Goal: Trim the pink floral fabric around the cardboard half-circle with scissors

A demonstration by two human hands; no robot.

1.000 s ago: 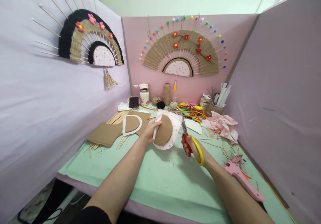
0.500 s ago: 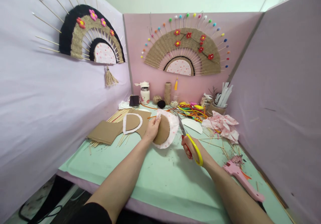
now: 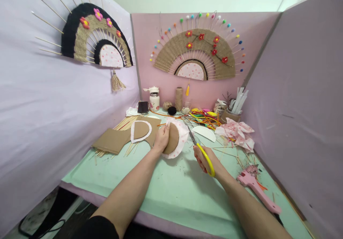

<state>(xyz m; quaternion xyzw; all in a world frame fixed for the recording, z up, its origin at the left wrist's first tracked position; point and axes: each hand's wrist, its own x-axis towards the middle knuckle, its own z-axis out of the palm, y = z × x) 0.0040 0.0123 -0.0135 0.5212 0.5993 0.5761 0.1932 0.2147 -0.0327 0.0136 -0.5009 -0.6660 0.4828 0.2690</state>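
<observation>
My left hand (image 3: 161,139) grips a brown cardboard half-disc (image 3: 173,138) backed by white fabric with pink dots (image 3: 182,134), held tilted above the green table (image 3: 171,189). My right hand (image 3: 205,158) holds scissors (image 3: 199,147) with yellow and red handles. The blades point up and left and reach the fabric's right edge.
Cardboard pieces (image 3: 112,140) with a white-rimmed half-disc (image 3: 140,130) and wooden sticks lie left. Pink dotted fabric scraps (image 3: 237,132), coloured pipe cleaners (image 3: 205,117), a pink glue gun (image 3: 257,189), a jar (image 3: 154,99), twine spools and a cup of sticks (image 3: 233,112) crowd the back and right. Two woven fans hang on the walls.
The left hand has drawn the cardboard and fabric piece slightly left and turned it. The scissors have followed up and left along the fabric's edge.
</observation>
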